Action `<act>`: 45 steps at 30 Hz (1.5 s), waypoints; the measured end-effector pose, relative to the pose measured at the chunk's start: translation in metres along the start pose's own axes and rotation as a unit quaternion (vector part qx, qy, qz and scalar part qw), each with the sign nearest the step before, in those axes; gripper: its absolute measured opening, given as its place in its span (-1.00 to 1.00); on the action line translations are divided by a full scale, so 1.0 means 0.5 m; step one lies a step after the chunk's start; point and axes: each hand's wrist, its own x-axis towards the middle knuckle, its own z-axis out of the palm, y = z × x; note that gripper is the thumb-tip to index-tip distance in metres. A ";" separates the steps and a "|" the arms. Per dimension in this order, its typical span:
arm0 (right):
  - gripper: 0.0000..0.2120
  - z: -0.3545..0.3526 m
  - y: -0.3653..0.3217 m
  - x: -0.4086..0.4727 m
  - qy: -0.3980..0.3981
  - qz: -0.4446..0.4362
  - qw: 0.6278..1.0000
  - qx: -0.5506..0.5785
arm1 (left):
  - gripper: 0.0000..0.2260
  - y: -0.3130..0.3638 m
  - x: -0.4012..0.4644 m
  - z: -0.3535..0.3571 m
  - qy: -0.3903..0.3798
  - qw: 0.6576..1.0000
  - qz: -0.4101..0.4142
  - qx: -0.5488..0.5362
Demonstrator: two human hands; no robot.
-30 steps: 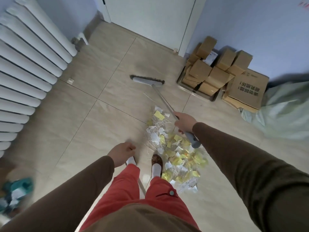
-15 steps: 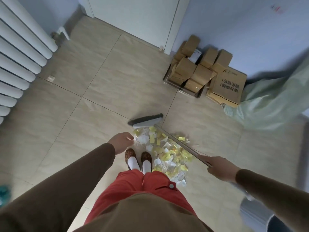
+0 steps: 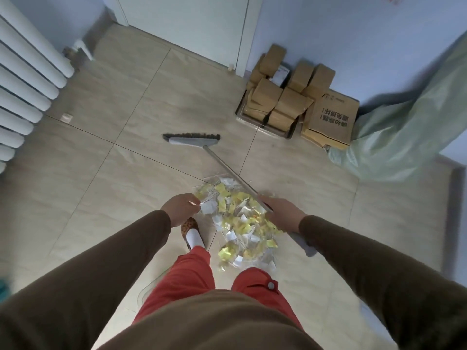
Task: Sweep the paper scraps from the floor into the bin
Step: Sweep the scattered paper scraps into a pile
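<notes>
On tiled floor (image 3: pixel 106 188), just ahead of feet: heap of yellow and white paper scraps (image 3: pixel 237 223). Right hand (image 3: pixel 283 214) grips broom (image 3: pixel 193 140) handle, fingers curled round it; broom head rests on floor beyond heap. Left hand (image 3: pixel 180 207) at heap's left edge, fingers curled; contents cannot tell. Cardboard boxes (image 3: pixel 298 102) against wall.

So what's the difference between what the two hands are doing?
The right hand is wrapped round the broom handle, while the left hand holds no broom. The right hand sits over the right side of the paper scraps; the left hand is at the pile's left edge, fingers curled. Whether it pinches a scrap is unclear. Both wear brown sleeves.
</notes>
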 end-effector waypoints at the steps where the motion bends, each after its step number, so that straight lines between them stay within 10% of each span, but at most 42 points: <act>1: -0.41 0.011 -0.005 0.025 -0.005 -0.008 1.000 -0.021 | -0.83 -0.007 -0.012 0.009 0.009 1.000 -0.008 0.003; 18: -0.32 0.003 0.432 -0.224 -0.051 -0.095 0.929 -0.354 | -0.80 0.070 -0.297 0.532 0.020 0.998 -0.050 -0.043; 26: -0.40 -0.029 0.621 -0.332 -0.040 -0.018 0.987 -0.152 | -0.85 0.063 -0.279 0.553 0.029 0.998 -0.036 -0.037; 37: -0.41 0.204 0.429 -0.193 -0.001 0.066 0.995 0.080 | -0.82 -0.013 -0.298 0.552 0.017 1.000 -0.002 -0.026; 45: -0.43 0.336 0.426 -0.440 0.001 0.108 0.989 0.103 | -0.77 -0.114 -0.345 0.554 -0.037 0.999 0.006 0.025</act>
